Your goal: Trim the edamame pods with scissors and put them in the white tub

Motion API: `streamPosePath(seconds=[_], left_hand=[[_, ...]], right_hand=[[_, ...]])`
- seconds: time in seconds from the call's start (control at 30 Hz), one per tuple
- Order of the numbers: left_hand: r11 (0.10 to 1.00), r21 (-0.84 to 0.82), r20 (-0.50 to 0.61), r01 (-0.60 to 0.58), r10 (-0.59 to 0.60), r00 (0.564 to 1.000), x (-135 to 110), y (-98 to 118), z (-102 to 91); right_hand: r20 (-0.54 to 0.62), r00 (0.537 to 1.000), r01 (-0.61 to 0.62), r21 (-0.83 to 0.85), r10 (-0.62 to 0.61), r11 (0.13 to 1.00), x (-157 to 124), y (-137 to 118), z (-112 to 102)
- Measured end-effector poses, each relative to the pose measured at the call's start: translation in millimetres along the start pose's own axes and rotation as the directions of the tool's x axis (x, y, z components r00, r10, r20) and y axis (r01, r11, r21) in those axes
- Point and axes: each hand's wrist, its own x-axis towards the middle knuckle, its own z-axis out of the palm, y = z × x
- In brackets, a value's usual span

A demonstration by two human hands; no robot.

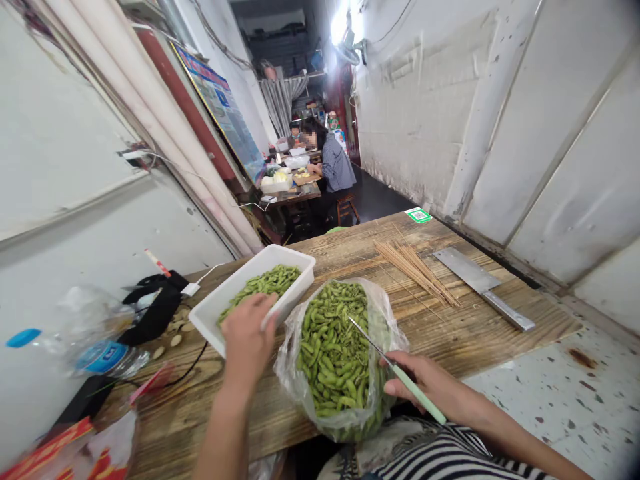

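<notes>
Green pods (327,340) fill a clear plastic bag (390,317), its mouth spread open, at the near edge of the wooden table (175,413). Over them on the right, the right hand (423,377) grips a knife (407,382) by its pale green handle, the narrow blade pointing across the pods. Just left of the bag, a white plastic tub (299,292) contains more pods, a lower heap; the left hand (249,333) reaches over its near side, and whether its fingers grasp anything I cannot tell. Farther right lie thin sticks (413,270) and a cleaver (480,283); a plastic bottle (107,357) lies far left.
</notes>
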Motion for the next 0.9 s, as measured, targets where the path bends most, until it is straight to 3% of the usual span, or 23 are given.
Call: streamPosePath(seconds=[0.03, 0.1, 0.2, 0.53, 0.73, 0.9], left_hand=[[0.995, -0.027, 0.113, -0.093, 0.096, 0.989, -6.6, 12.3, 6.5], [0.977, -0.087, 0.330, -0.197, 0.215, 0.919, -20.5, 37.7, 19.7], [0.974, -0.110, 0.474, -0.198, 0.227, 0.851, -32.5, 61.0, 33.5], [0.978, -0.168, 0.444, -0.123, 0.187, 0.876, -35.7, 55.5, 47.9], [0.994, -0.107, 0.397, -0.016, 0.058, 0.916, -38.4, 67.3, 54.6], [0.992, -0.113, 0.390, 0.056, -0.007, 0.921, -34.7, 75.0, 57.0]], right_hand=[[0.001, 1.000, 0.001, -0.002, -0.001, 1.000, 0.6, 0.3, 0.1], [-0.003, 1.000, -0.002, -0.013, 0.002, 1.000, 1.6, 0.9, 0.0], [-0.016, 1.000, -0.005, -0.038, 0.004, 0.999, 1.9, 3.0, -0.7], [-0.012, 1.000, 0.023, -0.047, -0.024, 0.999, 1.4, 7.3, -1.7], [-0.005, 1.000, 0.010, -0.057, -0.010, 0.998, 0.4, 6.1, -2.4], [-0.009, 1.000, 0.011, -0.074, -0.012, 0.997, -0.5, 6.8, -2.2]])
